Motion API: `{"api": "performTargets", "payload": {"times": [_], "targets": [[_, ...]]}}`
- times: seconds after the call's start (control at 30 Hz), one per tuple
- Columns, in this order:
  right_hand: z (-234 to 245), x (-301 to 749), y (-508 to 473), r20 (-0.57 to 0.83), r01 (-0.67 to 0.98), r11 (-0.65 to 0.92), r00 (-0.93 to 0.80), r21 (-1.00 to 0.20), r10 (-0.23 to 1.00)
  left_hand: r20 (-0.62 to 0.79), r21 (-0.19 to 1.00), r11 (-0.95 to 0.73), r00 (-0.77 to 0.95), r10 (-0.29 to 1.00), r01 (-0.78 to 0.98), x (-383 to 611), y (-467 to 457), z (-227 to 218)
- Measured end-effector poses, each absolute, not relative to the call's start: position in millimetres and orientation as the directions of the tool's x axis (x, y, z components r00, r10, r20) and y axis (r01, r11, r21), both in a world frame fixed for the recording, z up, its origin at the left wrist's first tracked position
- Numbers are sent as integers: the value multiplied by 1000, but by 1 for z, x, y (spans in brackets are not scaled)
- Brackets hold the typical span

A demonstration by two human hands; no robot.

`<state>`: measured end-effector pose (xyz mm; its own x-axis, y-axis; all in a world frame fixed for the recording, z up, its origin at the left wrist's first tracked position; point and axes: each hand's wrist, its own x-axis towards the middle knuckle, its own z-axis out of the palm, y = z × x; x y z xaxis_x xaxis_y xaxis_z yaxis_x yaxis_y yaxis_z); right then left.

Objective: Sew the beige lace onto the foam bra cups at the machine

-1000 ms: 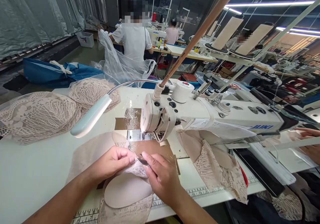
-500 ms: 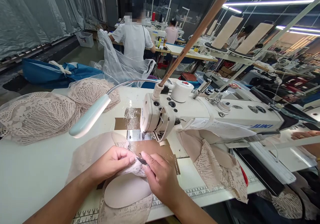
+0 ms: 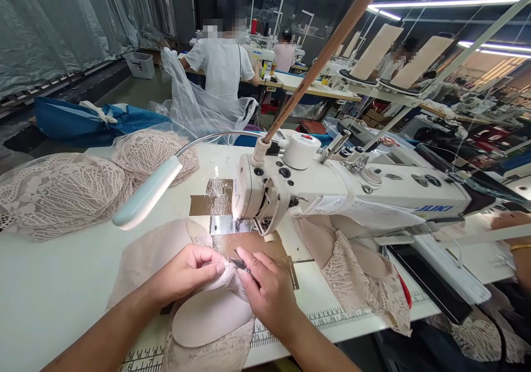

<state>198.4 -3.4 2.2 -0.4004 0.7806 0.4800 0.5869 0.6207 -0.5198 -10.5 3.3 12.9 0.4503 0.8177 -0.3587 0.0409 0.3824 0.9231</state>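
White bench [image 3: 53,283] bearing sewing machine [image 3: 352,189]; left hand [image 3: 188,272] pinching lace-trimmed garment [image 3: 211,316], right hand [image 3: 267,286] clamped on dark snips [image 3: 239,263] at lace edge.

The lace [image 3: 230,280] looks rough, the pad [image 3: 209,319] smooth.

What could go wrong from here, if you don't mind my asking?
The right hand holds a pointed metal tool close to the left hand, so a slip might nick that hand. The tool is also right by the pinched lace, which could get snagged. On the right, loose garment pieces overhang the near edge of the table, so they might slide off.
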Motion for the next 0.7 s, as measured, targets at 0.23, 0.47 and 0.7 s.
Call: {"api": "performTargets", "payload": {"times": [0.23, 0.47, 0.7], "targets": [[9, 202, -2, 255, 426, 371, -305, -825, 918, -351, 929, 369, 422, 836, 41, -11, 4, 14], [19, 192, 4, -86, 328, 57, -405, -943, 910, -324, 932, 363, 460, 827, 6, -9, 3, 14], [19, 189, 4, -118, 356, 38, -407, -934, 906, -329, 921, 382, 382, 864, -71, -2, 2, 13]]}}
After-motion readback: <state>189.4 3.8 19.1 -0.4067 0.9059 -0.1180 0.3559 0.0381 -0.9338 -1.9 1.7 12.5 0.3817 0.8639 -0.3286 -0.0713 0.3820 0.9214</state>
